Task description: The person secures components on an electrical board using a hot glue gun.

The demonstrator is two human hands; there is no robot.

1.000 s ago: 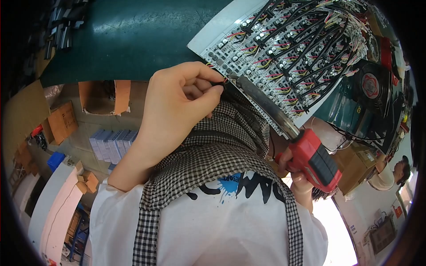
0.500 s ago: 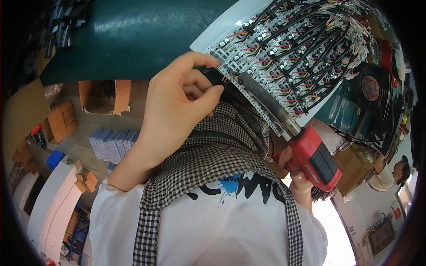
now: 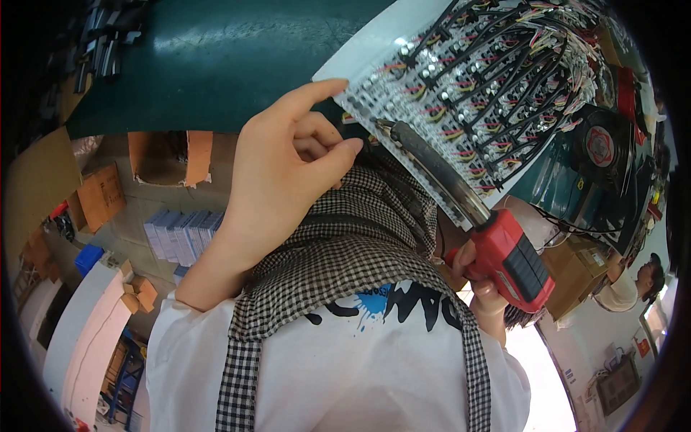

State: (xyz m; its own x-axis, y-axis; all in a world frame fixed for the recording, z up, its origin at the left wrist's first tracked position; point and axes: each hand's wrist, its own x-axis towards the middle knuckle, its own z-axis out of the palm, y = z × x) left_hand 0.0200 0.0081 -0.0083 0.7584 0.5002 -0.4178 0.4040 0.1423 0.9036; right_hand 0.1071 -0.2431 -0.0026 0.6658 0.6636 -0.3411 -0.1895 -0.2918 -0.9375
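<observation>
My right hand [image 3: 479, 277] grips a red-and-black soldering gun [image 3: 515, 259] by its handle. Its long metal barrel slants up and left, with the tip over the lower left edge of a white circuit board panel [image 3: 367, 101]. Small round components and rows of soldered black cables [image 3: 497, 93] with red and yellow wire ends cover the panel. My left hand [image 3: 306, 144] is beside the panel's left corner. Its index finger reaches to that corner; the other fingers curl around a black cable [image 3: 351, 130], mostly hidden, whose coloured wire ends show beyond the fingers.
The panel rests on a white sheet [image 3: 381, 43] on a green worktop [image 3: 237, 65]. A black fan-like device [image 3: 601, 140] and a cardboard box [image 3: 576, 273] are at the right. Below left are an open carton [image 3: 158, 158] and stacked pale packs [image 3: 183, 234]. Another person [image 3: 626, 288] is at far right.
The cable's wire ends have moved up and left, away from the soldering gun's tip. The panel has shifted slightly and looks blurred. My right hand stays nearly still.
</observation>
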